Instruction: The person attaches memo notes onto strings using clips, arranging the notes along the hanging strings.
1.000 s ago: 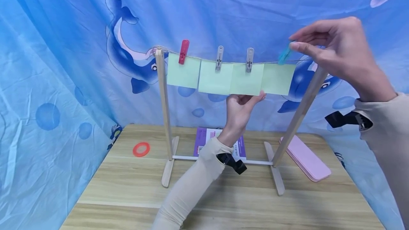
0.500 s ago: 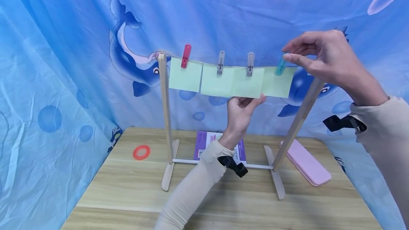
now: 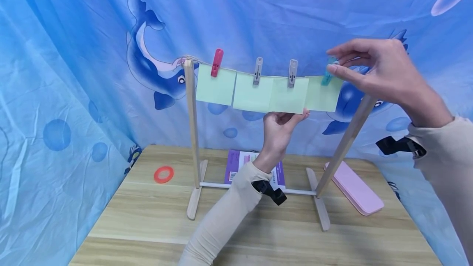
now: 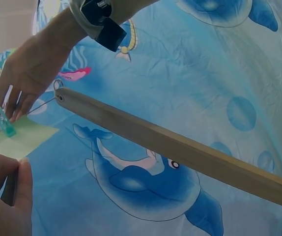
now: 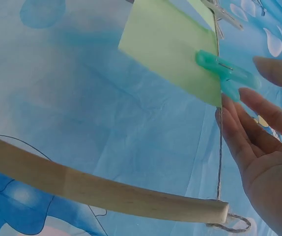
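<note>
In the head view, several pale green paper sheets hang in a row from a string. My left hand point(image 3: 276, 134) is below them, its thumb and finger pinching the lower edge of the rightmost sheet point(image 3: 321, 98); some fingers are hidden behind the neighbouring sheet. A teal clothespin point(image 5: 224, 69) clips that sheet to the string. Around the clothespin's handle end is my right hand point(image 3: 384, 73). In the right wrist view its thumb stands apart from the handles, with the fingers loosely bent beside them. Two clear clothespins point(image 3: 258, 71) and a red clothespin point(image 3: 217, 63) grip the other sheets.
The string runs between two wooden posts point(image 3: 345, 147) of a stand on the wooden table point(image 3: 148, 225). Behind its white crossbar point(image 3: 301, 192) lies a purple and white packet point(image 3: 232, 167). A pink case point(image 3: 356, 188) lies right, an orange ring point(image 3: 164, 174) left.
My right hand has lowered the teal clothespin onto the sheet and string, and its fingers have since spread off the handles. My left hand stays at the sheet's lower edge.
</note>
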A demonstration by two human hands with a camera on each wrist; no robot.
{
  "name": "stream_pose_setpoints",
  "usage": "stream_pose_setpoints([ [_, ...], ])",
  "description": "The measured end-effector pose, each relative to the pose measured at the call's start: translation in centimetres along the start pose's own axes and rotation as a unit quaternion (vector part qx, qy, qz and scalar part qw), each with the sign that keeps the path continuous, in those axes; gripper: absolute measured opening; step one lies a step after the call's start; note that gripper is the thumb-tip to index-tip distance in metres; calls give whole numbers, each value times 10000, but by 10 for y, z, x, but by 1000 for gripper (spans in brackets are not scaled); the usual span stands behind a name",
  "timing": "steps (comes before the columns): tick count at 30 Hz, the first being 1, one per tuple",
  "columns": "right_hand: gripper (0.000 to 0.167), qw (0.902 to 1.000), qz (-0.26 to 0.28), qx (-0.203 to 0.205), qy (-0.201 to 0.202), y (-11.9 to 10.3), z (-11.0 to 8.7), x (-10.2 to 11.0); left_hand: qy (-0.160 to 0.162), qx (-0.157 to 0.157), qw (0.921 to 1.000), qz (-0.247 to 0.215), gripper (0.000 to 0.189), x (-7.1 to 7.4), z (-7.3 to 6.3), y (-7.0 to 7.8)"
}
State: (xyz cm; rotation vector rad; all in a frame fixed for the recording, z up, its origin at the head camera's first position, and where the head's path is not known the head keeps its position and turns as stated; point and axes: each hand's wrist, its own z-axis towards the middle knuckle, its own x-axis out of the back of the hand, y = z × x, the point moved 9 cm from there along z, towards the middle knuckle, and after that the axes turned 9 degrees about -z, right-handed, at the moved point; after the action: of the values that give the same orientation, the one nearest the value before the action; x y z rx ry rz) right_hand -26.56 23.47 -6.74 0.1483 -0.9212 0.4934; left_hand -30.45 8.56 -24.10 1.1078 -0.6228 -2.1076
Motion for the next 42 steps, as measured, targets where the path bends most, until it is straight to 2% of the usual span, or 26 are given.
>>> stream_pose_setpoints([
  [4, 41, 9998, 121, -25, 169, 1, -1, 2, 53, 102, 9998, 164, 31, 2, -1, -2],
  [9, 38, 9964, 411, -41, 737, 1, -7, 13, 27, 178, 9993, 325, 33, 6, -2, -5],
  [14, 34, 9892, 610, 289, 1302, -10, -24, 26, -23, 250, 9985, 496, 33, 15, -8, -4],
  [18, 33, 9858, 680, 582, 1424, -21, -41, 29, -78, 288, 9975, 639, 30, 25, -13, -1],
  [23, 33, 9872, 653, 875, 1166, -33, -65, 19, -200, 357, 9942, 997, 29, 42, -25, 5],
  [27, 37, 9888, 669, 1020, 862, -36, -87, 0, -304, 462, 9891, 1361, 29, 58, -39, 8],
  [31, 43, 9861, 864, 1137, 850, -33, -110, -21, -520, 623, 9814, 1738, 28, 72, -55, 10],
  [37, 50, 9886, 1044, 1006, 405, -25, -145, -60, -714, 1147, 9645, 2267, 28, 97, -85, 11],
  [42, 46, 9906, 1177, 693, -8, -17, -169, -92, -701, 1546, 9437, 2838, 24, 126, -111, 13],
])
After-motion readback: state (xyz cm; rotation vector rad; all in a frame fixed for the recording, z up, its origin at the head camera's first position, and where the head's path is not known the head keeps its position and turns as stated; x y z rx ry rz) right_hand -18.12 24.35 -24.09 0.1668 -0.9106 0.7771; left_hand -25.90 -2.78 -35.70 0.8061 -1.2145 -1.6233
